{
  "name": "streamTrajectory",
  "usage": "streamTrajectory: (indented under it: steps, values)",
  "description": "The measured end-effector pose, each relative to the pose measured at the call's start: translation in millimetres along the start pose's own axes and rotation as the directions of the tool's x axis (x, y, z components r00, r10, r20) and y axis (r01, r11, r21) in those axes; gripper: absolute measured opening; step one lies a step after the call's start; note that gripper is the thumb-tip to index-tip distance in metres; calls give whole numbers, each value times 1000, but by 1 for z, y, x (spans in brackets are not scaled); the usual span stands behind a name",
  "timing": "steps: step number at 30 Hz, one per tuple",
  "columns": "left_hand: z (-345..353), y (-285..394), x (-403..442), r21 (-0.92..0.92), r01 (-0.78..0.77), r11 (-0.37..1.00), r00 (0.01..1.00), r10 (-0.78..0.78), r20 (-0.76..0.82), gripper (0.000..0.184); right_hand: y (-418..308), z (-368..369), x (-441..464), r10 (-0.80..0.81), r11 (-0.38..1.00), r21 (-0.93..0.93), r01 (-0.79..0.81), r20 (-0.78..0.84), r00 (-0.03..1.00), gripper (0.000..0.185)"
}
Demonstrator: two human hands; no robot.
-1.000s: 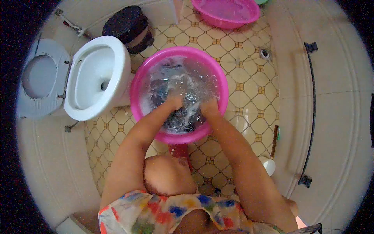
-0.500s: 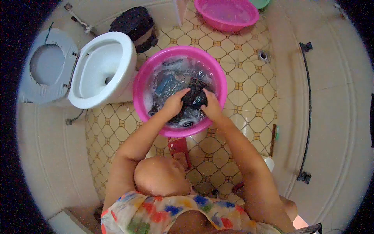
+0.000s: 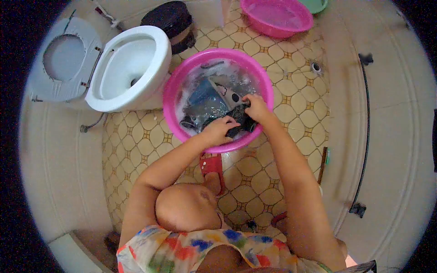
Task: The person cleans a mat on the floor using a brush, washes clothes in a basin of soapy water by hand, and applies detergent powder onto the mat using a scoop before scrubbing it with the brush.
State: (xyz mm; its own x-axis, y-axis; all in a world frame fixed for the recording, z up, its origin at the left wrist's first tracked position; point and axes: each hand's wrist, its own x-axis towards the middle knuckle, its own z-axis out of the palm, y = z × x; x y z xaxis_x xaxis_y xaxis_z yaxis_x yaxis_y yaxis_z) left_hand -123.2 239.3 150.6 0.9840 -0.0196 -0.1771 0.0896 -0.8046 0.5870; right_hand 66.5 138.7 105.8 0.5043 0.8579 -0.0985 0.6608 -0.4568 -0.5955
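Observation:
A pink basin [image 3: 171, 102] on the tiled floor holds soapy water and wet clothes. My left hand [image 3: 220, 130] is closed on dark wet cloth [image 3: 236, 117] near the basin's front side. To its right, my right hand [image 3: 256, 108] grips the same dark cloth by the right rim. Just beyond the hands lies a grey piece with a black round spot [image 3: 230, 97]. Blue cloth [image 3: 203, 94] lies in the water left of it.
On the left is a toilet [image 3: 132, 68] with its lid raised. Behind it stands a dark-lidded bin [image 3: 167, 18]. Another pink basin [image 3: 277, 17] and a green one [image 3: 315, 4] are at the back. A brush [image 3: 325, 159] lies at the right wall. A red slipper [image 3: 211, 169] is below the basin.
My hands came up out of the water, then shifted with the dark cloth toward the basin's front right. The grey piece with the black spot has come into view.

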Motion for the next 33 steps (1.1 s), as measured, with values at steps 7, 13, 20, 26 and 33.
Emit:
streamTrajectory:
  steps: [7,13,20,26,33]
  values:
    - [-3,-28,14,-375,271,887,956,-294,-5,42,-9,-1,-42,-216,968,-161,191,-155,964,28]
    - [-3,-48,23,-161,64,985,954,-108,-279,51,-28,-6,-69,-377,921,-167,351,-167,911,25]
    - [-18,-43,18,7,112,994,994,-112,-16,27,-42,-6,-94,-452,882,-197,428,-94,887,22]
    - [-41,-20,15,169,170,971,968,-197,157,22,-39,6,-104,-341,936,-120,332,-67,938,27]
    - [-41,-10,13,226,283,932,903,-339,264,25,-47,-9,-86,-19,984,175,21,-18,1000,47]
